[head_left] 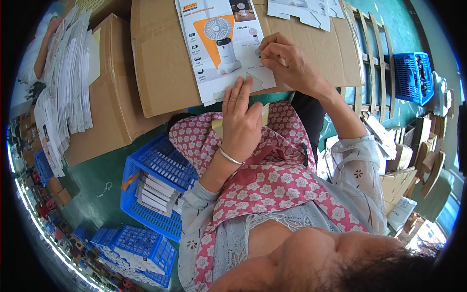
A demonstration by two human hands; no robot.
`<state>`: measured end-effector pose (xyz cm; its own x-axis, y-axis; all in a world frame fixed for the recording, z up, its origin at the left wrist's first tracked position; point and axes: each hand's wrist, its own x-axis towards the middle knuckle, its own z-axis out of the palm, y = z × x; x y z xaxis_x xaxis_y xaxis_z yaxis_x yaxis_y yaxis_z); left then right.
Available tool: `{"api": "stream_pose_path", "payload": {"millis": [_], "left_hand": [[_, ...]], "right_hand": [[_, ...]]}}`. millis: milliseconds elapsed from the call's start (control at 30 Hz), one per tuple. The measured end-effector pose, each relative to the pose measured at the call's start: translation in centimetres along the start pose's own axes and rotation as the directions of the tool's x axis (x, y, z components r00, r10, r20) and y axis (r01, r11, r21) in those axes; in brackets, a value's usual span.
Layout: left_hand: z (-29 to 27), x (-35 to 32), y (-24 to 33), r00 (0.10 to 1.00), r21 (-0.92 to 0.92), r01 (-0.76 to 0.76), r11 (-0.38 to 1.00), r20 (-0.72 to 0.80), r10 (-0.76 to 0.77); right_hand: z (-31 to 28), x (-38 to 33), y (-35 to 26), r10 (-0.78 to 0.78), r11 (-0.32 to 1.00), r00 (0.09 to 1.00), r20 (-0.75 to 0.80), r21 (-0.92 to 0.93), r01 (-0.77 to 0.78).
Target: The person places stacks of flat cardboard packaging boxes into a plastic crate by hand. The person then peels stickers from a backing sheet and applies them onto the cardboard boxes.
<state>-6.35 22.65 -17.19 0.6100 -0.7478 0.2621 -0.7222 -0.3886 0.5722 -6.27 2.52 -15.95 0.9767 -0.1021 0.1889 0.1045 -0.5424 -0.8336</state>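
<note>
We see the flat white box [224, 51] lying face up on a big cardboard box [160, 58], straight ahead of the left hand [242, 119] and to the left of the right hand [292, 65]. Its long axis runs away from the body, its far end leaning a little left. Both hands are at it: the left fingers lie straight on its near edge, the right fingers have their tips drawn together over its right edge. Whether the left palm grips the yellow paper [265, 113] beneath it, or anything sits in the right pinch, we cannot tell.

We count one box under the hands, at least two similar flat boxes [299, 13] beyond at the right, one yellow paper, and one blue basket [155, 226] of white boxes [155, 194] beside the lap.
</note>
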Motion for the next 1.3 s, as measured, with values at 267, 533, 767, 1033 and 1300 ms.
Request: {"api": "stream_pose_path", "payload": {"millis": [267, 533, 767, 1033, 1300], "left_hand": [[0.6, -0.3, -0.1, 0.999, 0.025, 0.003, 1.000, -0.044, -0.002], [0.3, -0.4, 0.2, 0.999, -0.019, 0.015, 1.000, -0.051, -0.015], [0.4, -0.4, 0.1, 0.999, -0.033, 0.025, 0.999, -0.027, -0.026], [0.3, -0.5, 0.0, 0.999, -0.046, 0.029, 0.998, -0.016, -0.030], [0.7, -0.5, -0.1, 0.998, -0.069, 0.012, 0.998, -0.066, -0.016]], "right_hand": [[0.3, 0.4, 0.1, -0.066, 0.992, 0.994, 0.092, -0.106, 0.075], [0.1, 0.4, -0.1, -0.070, 0.976, 0.991, 0.118, -0.199, 0.092], [-0.1, 0.6, -0.4, -0.066, 0.963, 0.985, 0.157, -0.249, 0.105], [0.2, 0.8, -0.8, -0.036, 0.953, 0.987, 0.159, -0.291, 0.082], [0.8, 0.5, -0.9, -0.094, 0.935, 0.989, 0.116, -0.331, 0.127]]}}
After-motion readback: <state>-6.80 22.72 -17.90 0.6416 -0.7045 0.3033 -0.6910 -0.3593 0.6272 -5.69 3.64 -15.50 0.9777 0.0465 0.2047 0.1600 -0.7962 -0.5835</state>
